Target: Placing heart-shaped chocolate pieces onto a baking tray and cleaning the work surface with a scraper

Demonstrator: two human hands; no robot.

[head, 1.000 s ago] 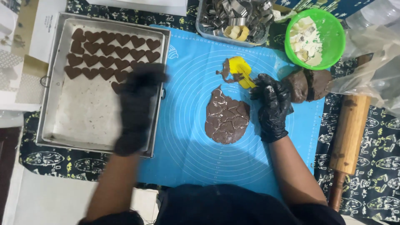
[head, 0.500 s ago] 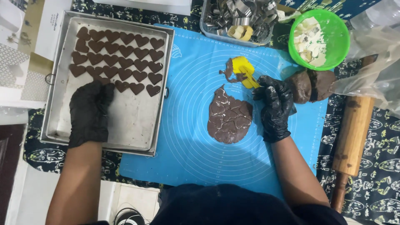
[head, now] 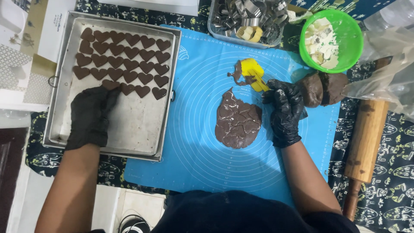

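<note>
We cannot tell whether our black-gloved left hand (head: 91, 115) grips the brown heart-shaped dough piece (head: 111, 84) under its fingertips on the metal tray (head: 142, 129). Our right hand (head: 284, 111), fingers curled, touches the yellow plastic cutter (head: 253, 74).

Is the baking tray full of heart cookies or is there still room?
Partly full. Dark heart cookies cover only the upper part of the tray; the lower part is bare metal, where the left hand rests.

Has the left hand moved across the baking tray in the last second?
Yes. The left hand has moved from the baking tray's right edge toward its left side, fingertips at the lowest heart cookies.
</note>
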